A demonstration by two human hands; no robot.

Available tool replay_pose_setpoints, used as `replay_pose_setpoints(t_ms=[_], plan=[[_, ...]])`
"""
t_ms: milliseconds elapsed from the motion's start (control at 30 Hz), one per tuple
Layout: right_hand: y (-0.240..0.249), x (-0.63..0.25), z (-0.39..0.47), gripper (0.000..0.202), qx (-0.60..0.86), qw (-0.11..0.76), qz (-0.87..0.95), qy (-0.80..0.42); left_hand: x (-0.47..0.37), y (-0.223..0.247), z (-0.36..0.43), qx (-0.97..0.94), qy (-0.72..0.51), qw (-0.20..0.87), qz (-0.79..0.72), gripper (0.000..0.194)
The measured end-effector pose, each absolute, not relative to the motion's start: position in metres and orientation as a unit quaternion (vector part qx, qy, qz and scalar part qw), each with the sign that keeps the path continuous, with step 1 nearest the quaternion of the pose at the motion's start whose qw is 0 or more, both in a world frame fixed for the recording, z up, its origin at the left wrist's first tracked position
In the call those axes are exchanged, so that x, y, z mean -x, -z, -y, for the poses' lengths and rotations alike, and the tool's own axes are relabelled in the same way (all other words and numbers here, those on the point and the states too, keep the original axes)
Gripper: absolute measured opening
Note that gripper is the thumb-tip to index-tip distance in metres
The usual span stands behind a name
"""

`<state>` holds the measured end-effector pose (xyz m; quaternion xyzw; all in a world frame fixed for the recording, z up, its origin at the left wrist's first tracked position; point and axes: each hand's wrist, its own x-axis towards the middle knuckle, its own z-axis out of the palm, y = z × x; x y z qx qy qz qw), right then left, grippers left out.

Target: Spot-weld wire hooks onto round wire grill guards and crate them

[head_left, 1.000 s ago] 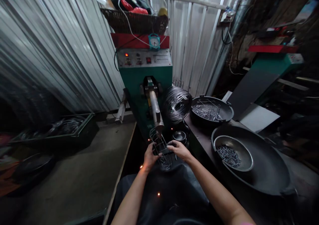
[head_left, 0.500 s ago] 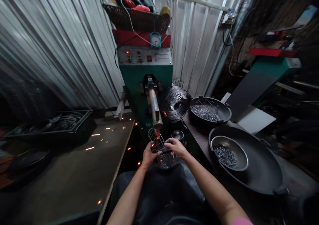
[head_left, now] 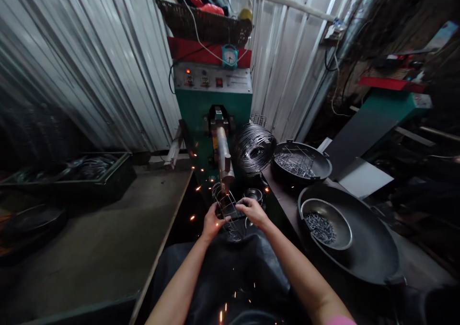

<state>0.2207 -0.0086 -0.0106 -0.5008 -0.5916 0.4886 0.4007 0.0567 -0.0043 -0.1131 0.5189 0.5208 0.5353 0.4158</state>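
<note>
Both of my hands hold a small wire frame [head_left: 230, 210] beneath the metal electrode arm of a green spot welding machine [head_left: 222, 164]. My left hand [head_left: 212, 223] grips its left side, fingers closed round the wires. On the opposite side, the thumb and fingers of my right hand [head_left: 252, 211] pinch a wire. The frame's upper end lies at the electrode tip, and its lower end is near the dark apron [head_left: 237, 272] on my lap. Orange sparks scatter around the machine and over the apron.
A coil of wire [head_left: 256, 148] hangs right of the welder. Beyond it stand a pan of wire pieces [head_left: 325, 164] and a large black pan [head_left: 381, 248] with a metal bowl [head_left: 345, 219] of short pieces. At left is a green bin [head_left: 120, 169]. Corrugated metal walls the back.
My view has shifted slightly. Both hands keep their grip on the wire frame under the electrode. The sparks have moved, with fresh ones now low over the apron.
</note>
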Motion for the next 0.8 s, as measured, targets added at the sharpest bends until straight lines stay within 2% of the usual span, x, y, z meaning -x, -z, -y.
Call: replay_pose_setpoints(t_ms=[167,400,533,633,800], plan=[[0.007,-0.223,0.005,0.013,0.501,0.391,0.590,-0.497,-0.053,0.115,0.004,-0.552,-0.527,0.337,-0.551,0.061],[0.004,-0.221,0.005,0.012,0.515,0.382,0.605,-0.472,-0.055,0.120,-0.001,-0.539,-0.522,0.381,-0.540,0.064],[0.003,-0.220,0.004,0.011,0.525,0.379,0.612,-0.454,-0.055,0.121,-0.002,-0.536,-0.528,0.342,-0.563,0.065],[0.005,-0.219,0.002,0.012,0.523,0.381,0.611,-0.456,-0.054,0.122,-0.003,-0.538,-0.525,0.352,-0.558,0.064],[0.015,-0.227,0.008,0.020,0.517,0.385,0.595,-0.481,-0.052,0.117,0.000,-0.556,-0.507,0.337,-0.566,0.063]])
